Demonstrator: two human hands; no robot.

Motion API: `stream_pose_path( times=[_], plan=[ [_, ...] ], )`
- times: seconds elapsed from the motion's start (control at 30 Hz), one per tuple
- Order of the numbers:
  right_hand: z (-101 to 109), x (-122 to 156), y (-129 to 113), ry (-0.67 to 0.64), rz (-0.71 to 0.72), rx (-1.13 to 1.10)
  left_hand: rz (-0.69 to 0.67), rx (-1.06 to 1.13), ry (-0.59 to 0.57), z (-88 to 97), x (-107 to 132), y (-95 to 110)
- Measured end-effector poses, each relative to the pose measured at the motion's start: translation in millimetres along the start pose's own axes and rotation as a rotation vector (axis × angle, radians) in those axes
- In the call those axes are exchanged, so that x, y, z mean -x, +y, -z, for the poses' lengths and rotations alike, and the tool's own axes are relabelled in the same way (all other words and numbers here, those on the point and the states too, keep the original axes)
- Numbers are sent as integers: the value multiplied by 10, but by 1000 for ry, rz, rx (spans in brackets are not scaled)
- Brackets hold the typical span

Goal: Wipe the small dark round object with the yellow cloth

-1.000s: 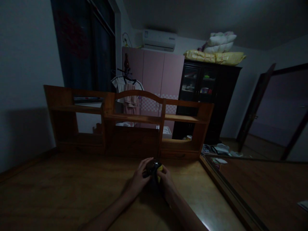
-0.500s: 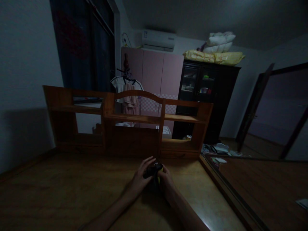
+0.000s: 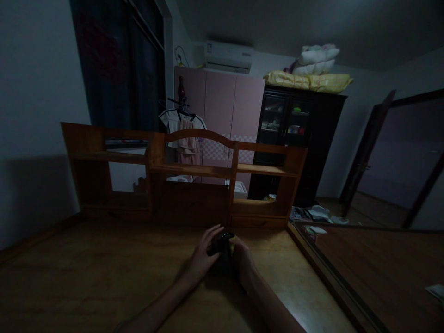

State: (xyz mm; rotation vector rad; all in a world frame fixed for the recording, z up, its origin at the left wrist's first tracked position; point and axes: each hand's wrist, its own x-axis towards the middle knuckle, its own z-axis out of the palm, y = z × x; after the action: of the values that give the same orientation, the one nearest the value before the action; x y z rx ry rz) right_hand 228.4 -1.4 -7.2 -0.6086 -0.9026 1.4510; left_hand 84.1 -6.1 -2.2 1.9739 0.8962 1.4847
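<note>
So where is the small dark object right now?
Head view: the small dark object is low at centre, held between the left hand and right hand over the wooden desk, before the shelf unit.

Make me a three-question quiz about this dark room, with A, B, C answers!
1. Where is the small dark thing?
A. on a shelf
B. between both hands, over the desk
C. on the floor

2. What colour is the wardrobe at the back?
A. pink
B. green
C. blue

3. How is the left hand?
A. flat on the desk
B. fingers curled round the thing
C. out of sight

Answers:
B, the left hand and right hand close on it above the desk.
A, its doors look pale pink.
B, its fingers wrap the thing's left side.
</note>
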Motion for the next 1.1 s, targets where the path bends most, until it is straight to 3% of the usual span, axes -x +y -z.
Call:
stream_pose_path(
  times=[0.3,0.73,1.0,1.1],
  plan=[
    [77,-23,-9,11,-28,102,74,126,60,-46,0,-92],
    [20,44,-79,-33,-42,88,232,482,-45,-55,0,-159],
    [77,-33,12,22,-43,62,357,503,82,-118,31,-483],
    [75,-24,14,51,-47,98,388,558,83,-132,35,-516]
  ],
)
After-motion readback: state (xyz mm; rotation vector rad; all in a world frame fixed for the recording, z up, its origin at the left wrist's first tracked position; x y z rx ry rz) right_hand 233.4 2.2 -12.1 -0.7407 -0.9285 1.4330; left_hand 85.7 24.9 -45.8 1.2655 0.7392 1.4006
